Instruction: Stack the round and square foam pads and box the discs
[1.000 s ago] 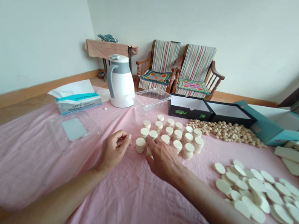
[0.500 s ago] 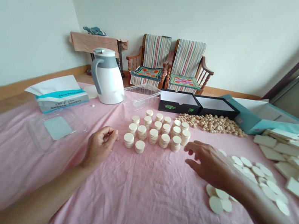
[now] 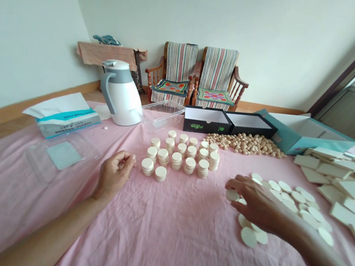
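I see my right hand [image 3: 249, 200], grip half open at a pale disc [image 3: 232, 195] beside the loose discs [image 3: 298, 197], hold uncertain; my left hand [image 3: 114, 174] has its grip pinched closed near the stacked discs [image 3: 176, 162], contents hidden; the black box's [image 3: 192, 124] green lettering is unreadable.

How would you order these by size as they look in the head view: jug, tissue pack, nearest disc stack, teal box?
Largest to smallest, as they look:
1. Teal box
2. Jug and tissue pack: too alike to rank
3. Nearest disc stack
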`<state>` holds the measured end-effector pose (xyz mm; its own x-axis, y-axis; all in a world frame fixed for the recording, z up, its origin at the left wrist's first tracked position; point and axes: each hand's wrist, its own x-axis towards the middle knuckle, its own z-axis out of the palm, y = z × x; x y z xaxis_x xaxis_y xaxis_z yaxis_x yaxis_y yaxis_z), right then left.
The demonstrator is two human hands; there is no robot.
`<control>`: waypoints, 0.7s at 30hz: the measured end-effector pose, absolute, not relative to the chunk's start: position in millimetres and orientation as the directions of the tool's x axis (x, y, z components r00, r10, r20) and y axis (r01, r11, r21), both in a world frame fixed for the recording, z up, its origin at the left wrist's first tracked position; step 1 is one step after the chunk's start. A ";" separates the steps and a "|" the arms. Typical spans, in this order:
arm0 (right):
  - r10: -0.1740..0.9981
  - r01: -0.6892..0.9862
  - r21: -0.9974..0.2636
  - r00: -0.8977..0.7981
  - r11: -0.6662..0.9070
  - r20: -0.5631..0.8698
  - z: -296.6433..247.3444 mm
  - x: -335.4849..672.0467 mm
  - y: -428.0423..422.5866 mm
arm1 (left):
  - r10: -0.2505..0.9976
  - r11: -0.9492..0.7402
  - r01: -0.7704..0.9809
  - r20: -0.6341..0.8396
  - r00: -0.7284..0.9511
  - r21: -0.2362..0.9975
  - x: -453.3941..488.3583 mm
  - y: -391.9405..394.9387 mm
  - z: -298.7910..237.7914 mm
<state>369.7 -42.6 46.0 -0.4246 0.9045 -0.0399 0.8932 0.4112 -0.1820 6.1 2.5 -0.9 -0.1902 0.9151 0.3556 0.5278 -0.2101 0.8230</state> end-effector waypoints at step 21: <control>0.687 0.609 -0.367 -0.715 0.703 0.130 63.9 218.7 16.1 | 0.916 -0.238 0.515 0.366 -0.162 0.823 4.4 -0.8 -0.3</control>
